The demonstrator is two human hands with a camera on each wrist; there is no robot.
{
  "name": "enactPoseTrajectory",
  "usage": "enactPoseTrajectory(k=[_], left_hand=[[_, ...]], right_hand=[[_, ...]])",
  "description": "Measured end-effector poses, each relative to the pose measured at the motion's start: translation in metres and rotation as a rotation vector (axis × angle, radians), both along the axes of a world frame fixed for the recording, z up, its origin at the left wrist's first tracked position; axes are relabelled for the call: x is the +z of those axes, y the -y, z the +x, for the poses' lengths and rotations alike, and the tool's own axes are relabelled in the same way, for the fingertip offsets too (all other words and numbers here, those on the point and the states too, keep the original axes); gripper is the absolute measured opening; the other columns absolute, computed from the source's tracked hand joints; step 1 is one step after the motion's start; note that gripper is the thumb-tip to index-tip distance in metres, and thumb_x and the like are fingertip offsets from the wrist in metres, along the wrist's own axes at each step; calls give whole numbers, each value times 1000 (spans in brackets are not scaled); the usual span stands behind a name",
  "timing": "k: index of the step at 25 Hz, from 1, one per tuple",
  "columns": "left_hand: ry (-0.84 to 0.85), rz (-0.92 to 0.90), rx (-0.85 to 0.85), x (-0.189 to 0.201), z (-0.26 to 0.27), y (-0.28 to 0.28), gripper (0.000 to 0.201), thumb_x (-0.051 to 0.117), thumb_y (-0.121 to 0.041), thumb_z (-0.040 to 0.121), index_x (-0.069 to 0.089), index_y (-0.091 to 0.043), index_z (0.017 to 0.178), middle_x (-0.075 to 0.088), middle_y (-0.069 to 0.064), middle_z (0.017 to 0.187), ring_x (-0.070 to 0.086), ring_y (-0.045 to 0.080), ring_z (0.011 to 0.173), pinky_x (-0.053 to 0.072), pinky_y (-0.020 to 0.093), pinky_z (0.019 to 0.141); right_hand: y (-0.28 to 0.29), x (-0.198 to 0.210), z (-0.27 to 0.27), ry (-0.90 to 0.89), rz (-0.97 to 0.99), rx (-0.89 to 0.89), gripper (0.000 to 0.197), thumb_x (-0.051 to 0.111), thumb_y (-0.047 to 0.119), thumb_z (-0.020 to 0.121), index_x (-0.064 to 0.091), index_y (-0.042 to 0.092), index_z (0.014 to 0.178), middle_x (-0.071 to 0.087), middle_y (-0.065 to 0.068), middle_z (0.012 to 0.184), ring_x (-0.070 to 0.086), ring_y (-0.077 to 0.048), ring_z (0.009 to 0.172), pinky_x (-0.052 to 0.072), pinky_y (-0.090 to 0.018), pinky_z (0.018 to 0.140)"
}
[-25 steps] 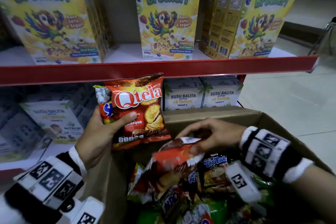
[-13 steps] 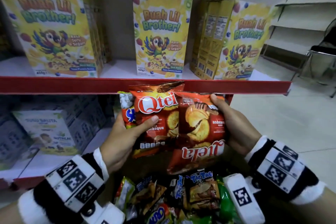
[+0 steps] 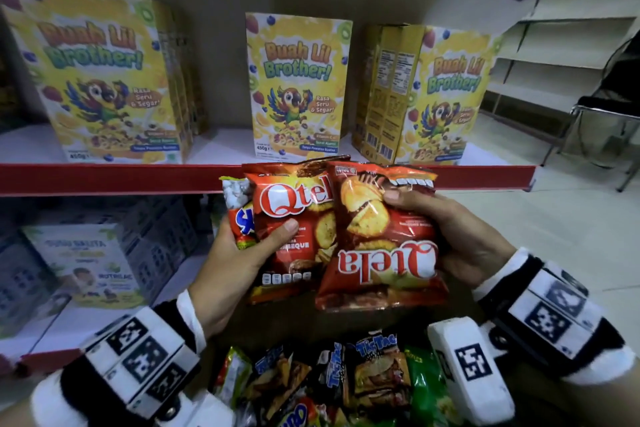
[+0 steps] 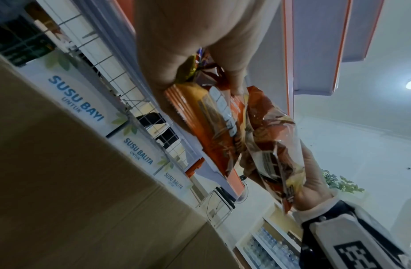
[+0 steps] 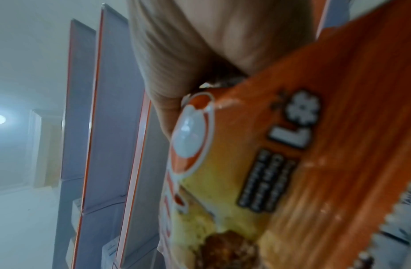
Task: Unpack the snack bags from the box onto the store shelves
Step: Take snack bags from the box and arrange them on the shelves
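Note:
My left hand (image 3: 242, 253) grips an upright red Qtela bag (image 3: 294, 239), thumb across its front, with a second small snack bag (image 3: 239, 215) tucked behind it. My right hand (image 3: 446, 236) holds another red Qtela bag (image 3: 381, 246) upside down, thumb on its front, overlapping the first bag's right edge. Both bags hang just below the red shelf edge (image 3: 104, 177). In the left wrist view the two bags (image 4: 223, 127) show edge-on beside the cardboard box (image 4: 62, 182). The right wrist view is filled by the blurred Qtela bag (image 5: 292, 163). Several snack bags (image 3: 346, 385) lie in the box below.
Yellow cereal boxes (image 3: 298, 87) stand on the upper shelf with gaps between them. White milk-formula boxes (image 3: 83, 263) sit on the lower shelf at left. Bare shelving (image 3: 554, 55) and a chair (image 3: 602, 121) stand at the right over a tiled floor.
My right hand lifted a second Qtela bag out of the box and brought it up beside the one in my left hand. Both hands rose toward the red shelf edge.

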State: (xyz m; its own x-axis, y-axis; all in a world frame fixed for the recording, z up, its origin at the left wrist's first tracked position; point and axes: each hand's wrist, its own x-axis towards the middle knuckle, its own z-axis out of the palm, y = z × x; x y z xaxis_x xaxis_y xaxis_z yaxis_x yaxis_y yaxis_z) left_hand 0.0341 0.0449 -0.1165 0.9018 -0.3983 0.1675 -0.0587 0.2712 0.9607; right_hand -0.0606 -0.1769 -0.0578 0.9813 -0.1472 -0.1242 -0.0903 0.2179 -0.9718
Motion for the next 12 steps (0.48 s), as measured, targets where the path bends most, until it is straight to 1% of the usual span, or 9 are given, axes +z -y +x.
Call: enactPoseTrajectory(k=[2,3,5,7,9,12], left_hand=[[34,-10,34,10,1,1,54,77,-32,63,57,-34,113,73,-6,105,71,13,94,59,31,78],[53,-14,60,16,2,2,56,76,-31,65,56,-32,116,73,-5,107,70,13,96,59,33,79],[76,-20,113,27,3,2,61,76,-31,67,53,-27,123,71,-3,112,69,16,100,57,37,84],[69,-28,189,31,5,0,72,78,-35,64,49,-25,129,68,-2,117,67,17,103,55,42,89],[53,-43,260,30,6,-4,79,79,-38,61,47,-25,132,66,-4,119,66,15,105,53,44,92],[20,-90,312,15,3,-10,77,79,-38,62,47,-25,132,67,-5,120,66,15,106,52,45,93]], right_hand=[[-3,9,0,43,-38,-84,62,80,28,63,60,10,119,72,-20,102,71,-33,81,59,-43,72],[-6,13,1,71,-42,-122,64,78,31,63,59,10,120,72,-18,101,72,-33,81,59,-43,73],[-13,18,1,124,-29,-178,62,78,32,66,57,13,121,73,-15,100,72,-33,84,59,-43,73],[-23,21,4,148,-13,-224,61,78,32,67,56,17,122,74,-12,99,72,-32,86,59,-43,73],[-34,18,8,145,24,-284,63,79,34,66,55,19,123,74,-11,99,72,-30,86,59,-45,75],[-53,-1,7,164,164,-385,62,78,33,69,56,16,125,73,-13,102,71,-32,90,57,-49,79]])
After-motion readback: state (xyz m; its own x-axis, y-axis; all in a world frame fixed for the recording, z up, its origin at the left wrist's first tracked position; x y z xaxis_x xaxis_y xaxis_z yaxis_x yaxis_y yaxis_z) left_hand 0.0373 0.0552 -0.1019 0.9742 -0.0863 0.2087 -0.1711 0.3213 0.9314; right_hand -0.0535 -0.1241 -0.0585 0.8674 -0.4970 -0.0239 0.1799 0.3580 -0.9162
